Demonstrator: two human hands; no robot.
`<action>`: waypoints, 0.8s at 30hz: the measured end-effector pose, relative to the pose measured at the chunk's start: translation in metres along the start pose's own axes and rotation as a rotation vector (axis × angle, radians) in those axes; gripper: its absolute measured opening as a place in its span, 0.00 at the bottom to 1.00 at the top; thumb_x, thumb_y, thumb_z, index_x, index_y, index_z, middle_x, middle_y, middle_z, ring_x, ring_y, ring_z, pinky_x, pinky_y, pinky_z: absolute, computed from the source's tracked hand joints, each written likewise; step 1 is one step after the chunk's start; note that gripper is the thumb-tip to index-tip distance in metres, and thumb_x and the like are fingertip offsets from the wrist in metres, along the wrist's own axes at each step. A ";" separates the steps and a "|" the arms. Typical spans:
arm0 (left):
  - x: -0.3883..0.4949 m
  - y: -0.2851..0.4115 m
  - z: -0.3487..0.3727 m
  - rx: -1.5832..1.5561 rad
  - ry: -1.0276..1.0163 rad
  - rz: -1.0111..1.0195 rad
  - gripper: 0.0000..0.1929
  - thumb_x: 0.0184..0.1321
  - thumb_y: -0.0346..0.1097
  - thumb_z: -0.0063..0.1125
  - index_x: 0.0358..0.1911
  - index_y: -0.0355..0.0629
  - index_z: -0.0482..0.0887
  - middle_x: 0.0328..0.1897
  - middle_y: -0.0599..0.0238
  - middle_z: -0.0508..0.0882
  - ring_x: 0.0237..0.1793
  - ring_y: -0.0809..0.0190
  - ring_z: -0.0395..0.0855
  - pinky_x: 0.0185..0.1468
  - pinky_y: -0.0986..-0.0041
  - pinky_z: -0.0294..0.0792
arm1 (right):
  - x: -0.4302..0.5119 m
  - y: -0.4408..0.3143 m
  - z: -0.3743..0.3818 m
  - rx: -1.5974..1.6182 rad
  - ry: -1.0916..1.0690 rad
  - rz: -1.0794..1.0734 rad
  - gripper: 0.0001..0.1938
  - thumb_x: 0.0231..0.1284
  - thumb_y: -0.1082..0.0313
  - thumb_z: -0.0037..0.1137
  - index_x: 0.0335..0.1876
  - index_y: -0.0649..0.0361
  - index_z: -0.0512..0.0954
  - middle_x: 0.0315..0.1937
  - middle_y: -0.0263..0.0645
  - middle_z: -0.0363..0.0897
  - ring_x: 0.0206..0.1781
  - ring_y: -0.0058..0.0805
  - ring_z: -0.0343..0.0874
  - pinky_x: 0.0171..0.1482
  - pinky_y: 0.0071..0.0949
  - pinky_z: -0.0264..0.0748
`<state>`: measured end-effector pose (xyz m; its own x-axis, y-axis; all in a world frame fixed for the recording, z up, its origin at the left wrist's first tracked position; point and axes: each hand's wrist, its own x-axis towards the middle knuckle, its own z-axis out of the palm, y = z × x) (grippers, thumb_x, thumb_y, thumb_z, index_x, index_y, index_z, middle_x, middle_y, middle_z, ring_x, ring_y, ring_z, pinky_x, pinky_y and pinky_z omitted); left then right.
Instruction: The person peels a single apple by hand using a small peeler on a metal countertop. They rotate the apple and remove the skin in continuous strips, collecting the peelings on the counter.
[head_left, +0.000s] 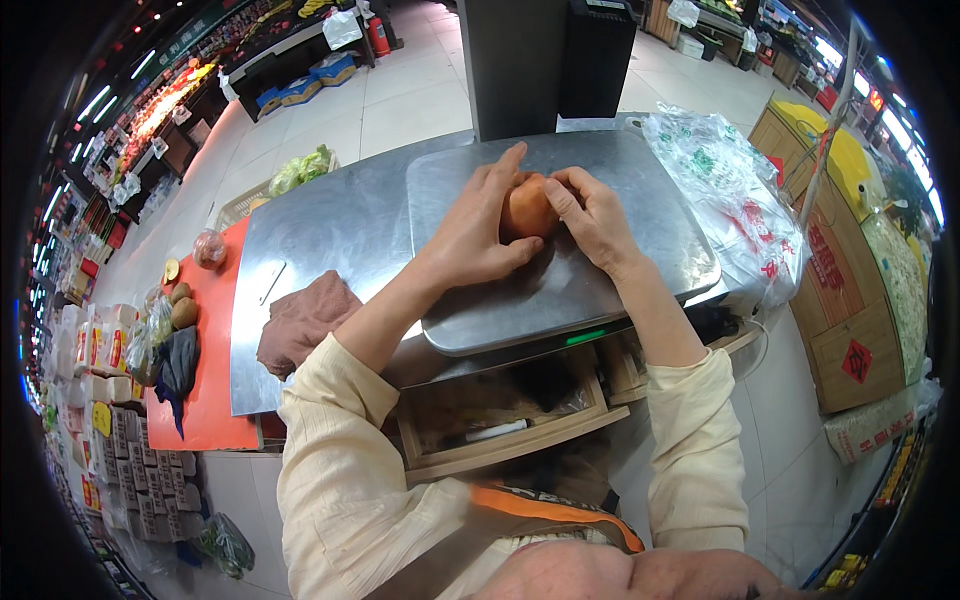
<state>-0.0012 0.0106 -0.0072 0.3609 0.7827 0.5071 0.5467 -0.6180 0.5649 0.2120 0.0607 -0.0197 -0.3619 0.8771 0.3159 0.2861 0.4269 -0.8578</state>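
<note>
An orange-red round fruit or vegetable, perhaps a tomato (529, 208), is held between both hands above the metal plate of a weighing scale (465, 322). My left hand (480, 225) cups it from the left, thumb below and fingers at the far side. The fingers and thumb of my right hand (589, 217) press on its right upper side. What lies under the fruit is hidden, so whether it touches the plate cannot be told. A crumpled brown cloth (307, 319) lies left of the scale on the steel counter (337, 202).
Thin plastic bags (720, 180) lie right of the scale. An open wooden drawer (517, 442) with a marker (498, 430) juts out below. On the red board (217, 360) at left are kiwifruit (184, 313), a wrapped fruit (209, 249) and a dark cloth (178, 360). A dark post (510, 67) stands behind the scale.
</note>
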 end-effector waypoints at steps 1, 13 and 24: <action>0.000 -0.001 0.000 -0.096 0.003 -0.050 0.52 0.56 0.41 0.75 0.83 0.43 0.55 0.76 0.38 0.69 0.77 0.41 0.69 0.77 0.54 0.64 | 0.000 0.000 0.000 -0.013 0.030 -0.059 0.25 0.74 0.47 0.59 0.56 0.66 0.82 0.56 0.49 0.82 0.56 0.37 0.83 0.55 0.33 0.79; 0.002 -0.013 0.005 -0.256 0.242 -0.111 0.21 0.72 0.27 0.46 0.66 0.35 0.79 0.61 0.45 0.82 0.63 0.45 0.83 0.69 0.62 0.71 | -0.007 -0.004 0.006 0.017 -0.033 -0.246 0.32 0.73 0.43 0.61 0.69 0.64 0.75 0.62 0.49 0.80 0.59 0.41 0.82 0.65 0.35 0.78; 0.001 -0.004 0.003 -0.105 0.291 -0.089 0.20 0.68 0.27 0.53 0.63 0.36 0.82 0.61 0.45 0.83 0.61 0.43 0.83 0.68 0.60 0.73 | -0.002 0.000 0.002 0.007 0.055 -0.200 0.25 0.69 0.46 0.69 0.54 0.63 0.81 0.45 0.39 0.82 0.42 0.26 0.81 0.42 0.25 0.79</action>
<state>-0.0006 0.0140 -0.0105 0.0761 0.7896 0.6088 0.4796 -0.5643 0.6719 0.2108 0.0590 -0.0214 -0.3615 0.7859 0.5017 0.2074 0.5924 -0.7785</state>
